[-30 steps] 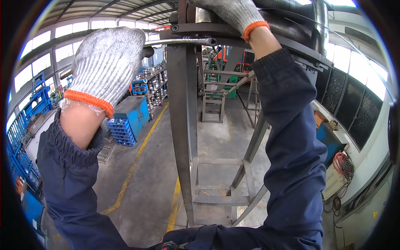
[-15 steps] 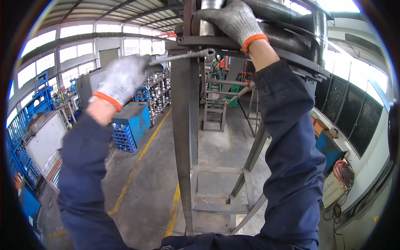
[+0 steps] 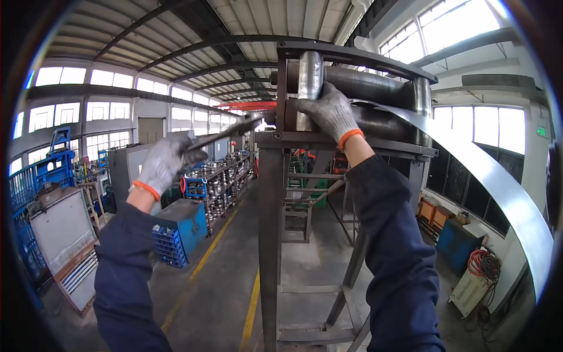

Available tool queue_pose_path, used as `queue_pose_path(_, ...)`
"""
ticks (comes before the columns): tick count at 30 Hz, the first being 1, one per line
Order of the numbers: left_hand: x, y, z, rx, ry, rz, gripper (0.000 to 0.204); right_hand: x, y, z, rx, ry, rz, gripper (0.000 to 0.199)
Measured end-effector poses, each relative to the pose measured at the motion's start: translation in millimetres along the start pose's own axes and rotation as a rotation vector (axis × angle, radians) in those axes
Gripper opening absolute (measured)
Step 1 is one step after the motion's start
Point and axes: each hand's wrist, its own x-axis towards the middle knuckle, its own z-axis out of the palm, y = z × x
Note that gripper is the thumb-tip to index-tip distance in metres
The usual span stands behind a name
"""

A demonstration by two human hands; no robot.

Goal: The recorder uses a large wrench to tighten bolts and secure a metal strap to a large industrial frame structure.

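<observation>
The left hand (image 3: 167,161), in a grey knitted glove with orange cuff, is closed around the handle of a dark metal tool (image 3: 226,133). This tool is raised, slanting up to the right, and its head is close to the left side of the roller frame (image 3: 358,58); whether it touches there, I cannot tell. The right hand (image 3: 330,112), in a similar glove, lies against the upright shiny roller (image 3: 309,76), with the thumb across it. Its other fingers are partly hidden, so I cannot tell how far this hand is closed. Behind it are two thick horizontal rollers (image 3: 366,85), and a bright metal strip (image 3: 487,158) bends from them down to the right.
</observation>
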Motion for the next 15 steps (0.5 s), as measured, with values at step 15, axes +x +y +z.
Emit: queue_pose_path(15,176.1,70.1,-126.5,0.423,0.413,0.214,0.051,-11.9,-13.7,7.1,-0.015,0.057,0.068,0.073)
